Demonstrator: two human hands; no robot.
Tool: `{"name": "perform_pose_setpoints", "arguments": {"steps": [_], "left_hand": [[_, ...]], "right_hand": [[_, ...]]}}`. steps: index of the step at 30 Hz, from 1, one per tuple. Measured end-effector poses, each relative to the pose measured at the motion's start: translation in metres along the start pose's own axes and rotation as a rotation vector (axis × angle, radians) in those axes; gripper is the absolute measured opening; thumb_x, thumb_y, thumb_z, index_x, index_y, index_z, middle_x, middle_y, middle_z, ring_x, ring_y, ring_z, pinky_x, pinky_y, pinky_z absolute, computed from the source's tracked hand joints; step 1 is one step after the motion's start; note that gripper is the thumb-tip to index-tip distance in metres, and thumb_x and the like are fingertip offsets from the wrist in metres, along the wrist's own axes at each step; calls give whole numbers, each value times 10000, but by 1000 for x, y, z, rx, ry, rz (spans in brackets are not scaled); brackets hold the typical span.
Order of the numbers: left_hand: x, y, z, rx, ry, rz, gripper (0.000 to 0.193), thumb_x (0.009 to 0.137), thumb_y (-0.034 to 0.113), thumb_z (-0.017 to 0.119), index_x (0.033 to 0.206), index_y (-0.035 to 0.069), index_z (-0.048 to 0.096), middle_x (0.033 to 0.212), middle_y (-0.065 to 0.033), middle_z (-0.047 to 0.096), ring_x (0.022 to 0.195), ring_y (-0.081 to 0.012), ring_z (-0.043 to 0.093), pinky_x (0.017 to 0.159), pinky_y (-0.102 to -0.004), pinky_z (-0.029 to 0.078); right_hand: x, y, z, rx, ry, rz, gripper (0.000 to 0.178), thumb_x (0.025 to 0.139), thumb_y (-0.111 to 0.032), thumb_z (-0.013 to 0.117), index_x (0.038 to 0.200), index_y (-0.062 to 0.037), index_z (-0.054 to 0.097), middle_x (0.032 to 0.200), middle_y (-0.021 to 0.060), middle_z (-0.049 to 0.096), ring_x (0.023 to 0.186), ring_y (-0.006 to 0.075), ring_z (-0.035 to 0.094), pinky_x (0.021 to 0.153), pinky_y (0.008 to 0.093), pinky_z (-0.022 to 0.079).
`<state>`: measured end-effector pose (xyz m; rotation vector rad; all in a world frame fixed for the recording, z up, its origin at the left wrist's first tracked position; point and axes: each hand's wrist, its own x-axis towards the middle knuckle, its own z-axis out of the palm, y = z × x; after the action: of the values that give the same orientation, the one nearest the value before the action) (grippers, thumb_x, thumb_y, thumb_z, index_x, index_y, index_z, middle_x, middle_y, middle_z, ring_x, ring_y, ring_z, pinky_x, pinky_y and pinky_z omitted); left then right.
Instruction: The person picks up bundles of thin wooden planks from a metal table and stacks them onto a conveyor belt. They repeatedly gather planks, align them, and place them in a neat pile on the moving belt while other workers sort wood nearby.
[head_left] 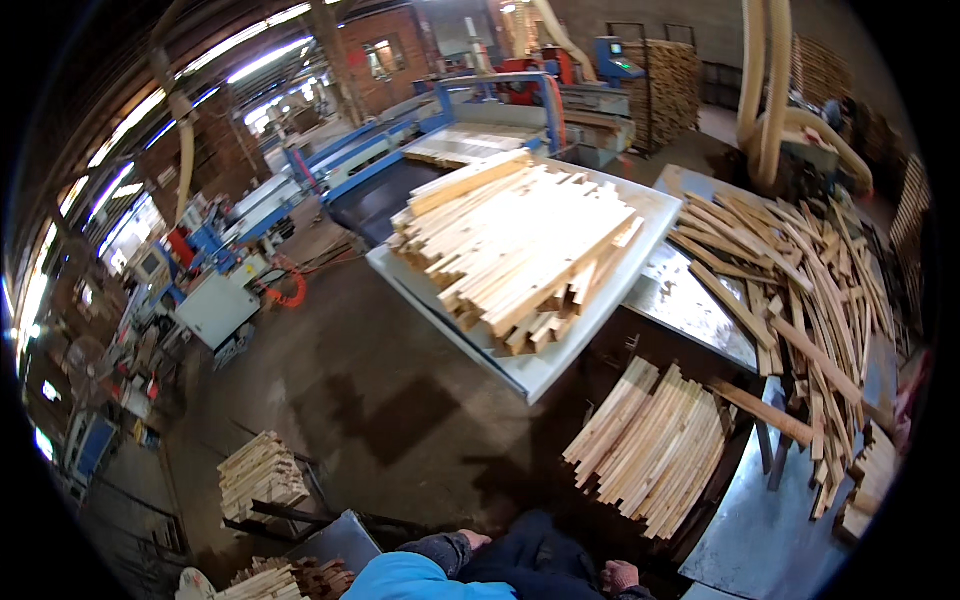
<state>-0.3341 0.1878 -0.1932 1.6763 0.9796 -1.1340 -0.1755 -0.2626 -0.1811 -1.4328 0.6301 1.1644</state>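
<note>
Hands low, with the near stack of sticks closest to your right hand

In the head view, you have both hands low, one at each side of your dark clothes (535,555). Your left hand (474,539) shows only in part; whether its fingers are spread or pressed together, I cannot tell. Your right hand (620,577) looks loosely curled, with the fingers close to each other. I see no stick in either hand, though the inner sides of both are hidden.

The near stack (655,450) of wood sticks lies beyond your right hand, apart from it, and beside the left edge of the metal tabletop (760,530). What carries this stack is mostly hidden below it. One single stick (765,410) reaches from the stack's right side to that tabletop. A loose heap (810,270) of sticks lies along the far part of the metal tabletop. On the white tabletop (455,330), the big stack (525,240) comes close to the near corner, and its sticks do not end in one even line.

In my judgement, the step in hand is a standing between stacks, with no lifting to be seen. Taking from the near stack would call for opening the right hand, bringing the left hand across, and gripping a few sticks squarely, so that the neighbours do not slide.
</note>
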Motion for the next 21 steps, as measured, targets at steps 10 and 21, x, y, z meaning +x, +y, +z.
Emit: {"name": "perform_pose_setpoints", "arguments": {"steps": [10,21], "left_hand": [[30,-75,-74,-405,424,76,795,976,628,596,1397,-41,676,1482,-287,621,1410,-429,570,1176,-471,443],[49,-305,-225,-337,390,83,679,997,580,586,1317,-1,731,1436,-261,664,1362,-429,600,1132,-477,460]], "right_hand": [[76,-29,50,-1160,-29,-616,263,972,-332,721,825,-113,733,735,93,688,647,223,623,615,415,511],[120,-87,307,-1269,7,-357,223,975,-295,620,981,-97,722,959,147,710,874,317,652,744,481,513]]}}
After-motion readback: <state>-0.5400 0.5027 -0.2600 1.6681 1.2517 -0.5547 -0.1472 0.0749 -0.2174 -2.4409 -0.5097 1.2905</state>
